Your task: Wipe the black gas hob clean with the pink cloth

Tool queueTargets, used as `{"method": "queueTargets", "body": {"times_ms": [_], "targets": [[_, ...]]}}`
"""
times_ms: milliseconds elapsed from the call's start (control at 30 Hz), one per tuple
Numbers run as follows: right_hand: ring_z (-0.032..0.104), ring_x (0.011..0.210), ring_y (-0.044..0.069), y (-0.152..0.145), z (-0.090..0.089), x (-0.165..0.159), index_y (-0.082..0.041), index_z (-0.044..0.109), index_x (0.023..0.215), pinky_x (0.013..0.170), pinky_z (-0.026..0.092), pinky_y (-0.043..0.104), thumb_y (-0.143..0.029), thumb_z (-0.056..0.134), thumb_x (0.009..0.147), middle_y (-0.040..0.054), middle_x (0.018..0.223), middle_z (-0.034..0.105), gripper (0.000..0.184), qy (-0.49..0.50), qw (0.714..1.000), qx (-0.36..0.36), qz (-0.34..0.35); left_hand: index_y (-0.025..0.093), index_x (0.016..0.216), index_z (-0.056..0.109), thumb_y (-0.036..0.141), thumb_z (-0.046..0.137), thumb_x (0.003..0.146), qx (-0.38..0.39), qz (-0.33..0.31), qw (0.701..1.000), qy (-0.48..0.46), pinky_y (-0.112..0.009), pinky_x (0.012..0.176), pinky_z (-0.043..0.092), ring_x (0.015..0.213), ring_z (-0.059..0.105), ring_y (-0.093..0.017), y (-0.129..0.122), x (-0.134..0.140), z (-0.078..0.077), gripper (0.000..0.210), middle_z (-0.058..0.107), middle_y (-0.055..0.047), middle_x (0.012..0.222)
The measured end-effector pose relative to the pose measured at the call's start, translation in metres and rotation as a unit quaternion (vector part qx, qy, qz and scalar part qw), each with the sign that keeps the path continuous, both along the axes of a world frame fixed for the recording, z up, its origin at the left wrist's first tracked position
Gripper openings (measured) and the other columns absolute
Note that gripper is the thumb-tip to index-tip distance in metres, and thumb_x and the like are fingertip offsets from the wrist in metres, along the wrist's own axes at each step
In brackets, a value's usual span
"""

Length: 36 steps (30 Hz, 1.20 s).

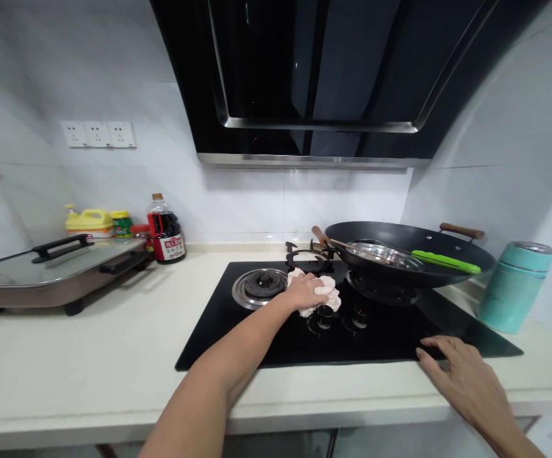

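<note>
Left hand (307,292) clamped on cloth (332,300) against hob (276,346); right hand (464,375) empty, unclenched. Wiping appears unfinished: left burner (262,283) exposed, wok (448,240) over right burner (383,294).

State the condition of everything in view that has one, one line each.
Left hand: closed on the cloth
Right hand: open, empty
Cloth: crumpled, on the cooktop
Left burner: bare, no flame visible
Wok: uncovered, metalware inside
Lidded pan: lid on
Sauce bottle: upright, capped, partly full
Turquoise cup: standing; closure unclear
Knobs: setting unreadable
</note>
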State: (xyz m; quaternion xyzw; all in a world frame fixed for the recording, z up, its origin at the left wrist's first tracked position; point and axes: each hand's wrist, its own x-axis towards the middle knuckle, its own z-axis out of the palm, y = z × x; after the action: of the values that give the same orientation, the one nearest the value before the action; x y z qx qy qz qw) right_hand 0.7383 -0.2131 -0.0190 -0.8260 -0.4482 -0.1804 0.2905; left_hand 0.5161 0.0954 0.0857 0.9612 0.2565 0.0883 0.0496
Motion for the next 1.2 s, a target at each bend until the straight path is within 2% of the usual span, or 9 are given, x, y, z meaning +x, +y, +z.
{"method": "queueTargets", "body": {"times_ms": [133, 267, 400, 500, 633, 733, 833, 1000, 1200], "targets": [[0.061, 0.11, 0.033, 0.0, -0.001, 0.0, -0.027, 0.071, 0.107, 0.085, 0.051, 0.047, -0.066, 0.042, 0.09, 0.0068, 0.12, 0.07, 0.051, -0.001, 1.0, 0.001, 0.002, 0.028, 0.119, 0.073, 0.052, 0.056, 0.096, 0.016, -0.044, 0.998, -0.033, -0.04, 0.112, 0.042, 0.124, 0.059, -0.026, -0.016, -0.04, -0.001, 0.037, 0.069, -0.004, 0.127], [0.061, 0.109, 0.033, -0.001, -0.001, 0.001, -0.028, 0.07, 0.106, 0.085, 0.051, 0.048, -0.068, 0.041, 0.09, 0.0063, 0.119, 0.07, 0.052, 0.004, 1.0, -0.003, 0.0, 0.023, 0.112, 0.075, 0.042, 0.064, 0.093, 0.025, -0.068, 0.996, -0.05, -0.038, 0.113, 0.042, 0.125, 0.06, -0.027, -0.031, -0.086, -0.005, 0.029, 0.069, -0.007, 0.128], [0.061, 0.109, 0.034, 0.001, -0.003, 0.0, -0.026, 0.07, 0.106, 0.084, 0.051, 0.048, -0.068, 0.039, 0.09, 0.0078, 0.119, 0.07, 0.054, -0.002, 1.0, 0.005, 0.002, 0.024, 0.112, 0.075, 0.049, 0.067, 0.092, 0.033, -0.104, 0.99, -0.086, -0.039, 0.109, 0.044, 0.122, 0.061, -0.027, -0.05, -0.131, -0.013, 0.034, 0.069, -0.008, 0.128], [0.061, 0.108, 0.034, 0.002, -0.003, -0.002, -0.026, 0.07, 0.105, 0.081, 0.051, 0.047, -0.067, 0.039, 0.09, 0.0091, 0.119, 0.07, 0.054, -0.009, 1.0, 0.005, -0.002, 0.026, 0.115, 0.075, 0.055, 0.067, 0.091, 0.031, -0.127, 0.986, -0.108, -0.04, 0.109, 0.044, 0.122, 0.061, -0.028, -0.058, -0.144, -0.016, 0.039, 0.067, -0.007, 0.132], [0.063, 0.107, 0.034, 0.002, 0.0, -0.005, -0.026, 0.071, 0.104, 0.078, 0.052, 0.046, -0.067, 0.038, 0.089, 0.0098, 0.119, 0.07, 0.055, -0.011, 1.0, 0.002, -0.013, 0.029, 0.123, 0.071, 0.05, 0.061, 0.096, 0.034, -0.064, 0.996, -0.057, -0.043, 0.107, 0.045, 0.121, 0.059, -0.029, -0.045, -0.117, -0.009, 0.037, 0.066, -0.008, 0.131], [0.063, 0.107, 0.033, 0.001, 0.003, -0.006, -0.027, 0.072, 0.103, 0.081, 0.052, 0.046, -0.066, 0.039, 0.09, 0.0091, 0.119, 0.07, 0.053, -0.008, 1.0, 0.002, -0.012, 0.032, 0.132, 0.068, 0.052, 0.054, 0.099, 0.019, 0.002, 1.0, -0.006, -0.05, 0.11, 0.042, 0.127, 0.055, -0.032, -0.027, -0.073, 0.001, 0.041, 0.061, -0.008, 0.139], [0.063, 0.107, 0.032, 0.001, 0.005, -0.006, -0.027, 0.072, 0.104, 0.083, 0.053, 0.046, -0.065, 0.041, 0.091, 0.0079, 0.119, 0.07, 0.051, -0.006, 1.0, 0.0, -0.01, 0.035, 0.138, 0.064, 0.056, 0.05, 0.098, -0.007, 0.024, 0.999, 0.02, -0.057, 0.113, 0.038, 0.134, 0.049, -0.037, -0.016, -0.025, 0.01, 0.047, 0.057, -0.008, 0.145], [0.062, 0.108, 0.031, 0.0, 0.005, -0.007, -0.027, 0.072, 0.105, 0.091, 0.052, 0.049, -0.063, 0.043, 0.093, 0.0081, 0.119, 0.07, 0.048, -0.006, 1.0, 0.013, -0.002, 0.039, 0.136, 0.064, 0.063, 0.059, 0.088, -0.062, -0.009, 0.995, 0.072, -0.054, 0.115, 0.039, 0.137, 0.048, -0.036, -0.024, 0.032, 0.019, 0.055, 0.056, -0.003, 0.148], [0.061, 0.109, 0.032, 0.0, 0.005, -0.008, -0.027, 0.072, 0.103, 0.09, 0.052, 0.05, -0.061, 0.043, 0.093, 0.0079, 0.118, 0.069, 0.046, -0.005, 1.0, 0.018, -0.002, 0.034, 0.12, 0.073, 0.056, 0.075, 0.069, -0.123, -0.097, 0.976, 0.151, -0.036, 0.1, 0.053, 0.124, 0.061, -0.029, -0.027, 0.044, 0.038, 0.055, 0.062, 0.002, 0.14]]}}
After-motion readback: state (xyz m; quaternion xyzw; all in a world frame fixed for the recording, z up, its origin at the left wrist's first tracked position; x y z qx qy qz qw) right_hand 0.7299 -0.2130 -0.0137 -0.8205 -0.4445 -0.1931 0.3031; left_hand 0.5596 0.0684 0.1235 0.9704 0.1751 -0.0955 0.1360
